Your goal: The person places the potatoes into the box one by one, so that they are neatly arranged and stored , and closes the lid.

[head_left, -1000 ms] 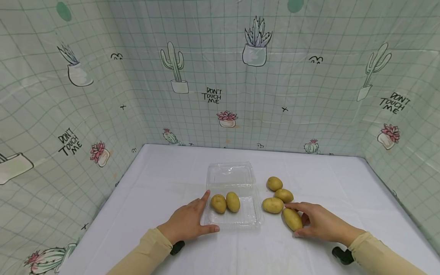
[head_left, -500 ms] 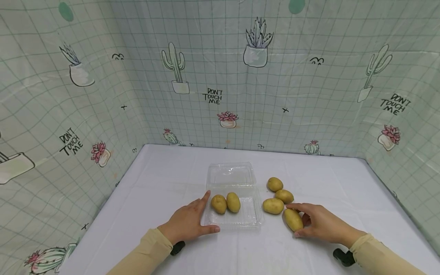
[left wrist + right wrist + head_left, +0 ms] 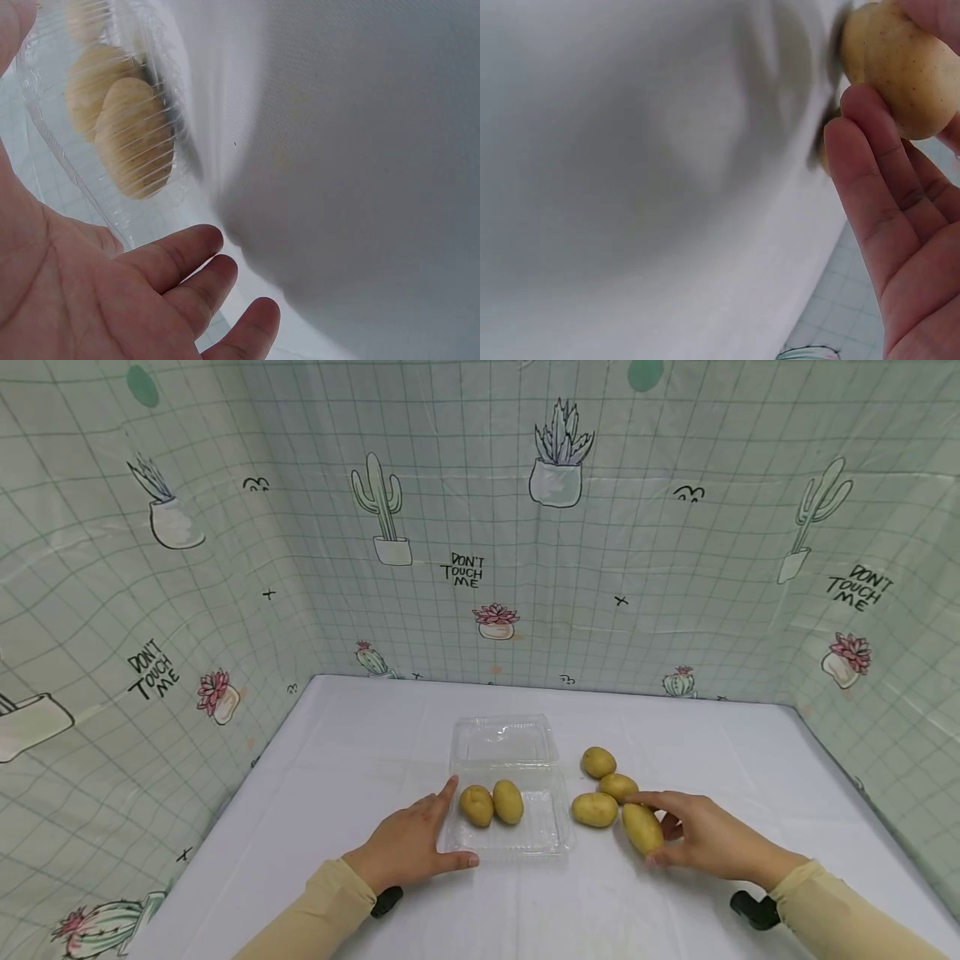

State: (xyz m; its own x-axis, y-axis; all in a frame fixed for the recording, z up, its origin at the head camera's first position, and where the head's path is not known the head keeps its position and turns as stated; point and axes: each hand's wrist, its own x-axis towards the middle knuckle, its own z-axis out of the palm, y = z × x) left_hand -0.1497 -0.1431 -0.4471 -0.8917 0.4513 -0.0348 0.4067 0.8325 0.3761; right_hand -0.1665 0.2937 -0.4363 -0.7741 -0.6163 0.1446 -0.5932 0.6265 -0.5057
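Right hand (image 3: 701,833) pinches potato (image 3: 642,828) between thumb and fingers | left hand (image 3: 408,842), thumb and fingers apart, at box's edge (image 3: 540,837) | curtain (image 3: 675,610) beyond both hands reads "DON'T TOUCH ME" (three times)

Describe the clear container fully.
The clear container looks like thin plastic with ribbed walls: a shallow base joined to a lid. It lies open on the white table, lid folded back away from the person. Two potatoes sit side by side in the base's left part. The left hand appears to touch its left edge.
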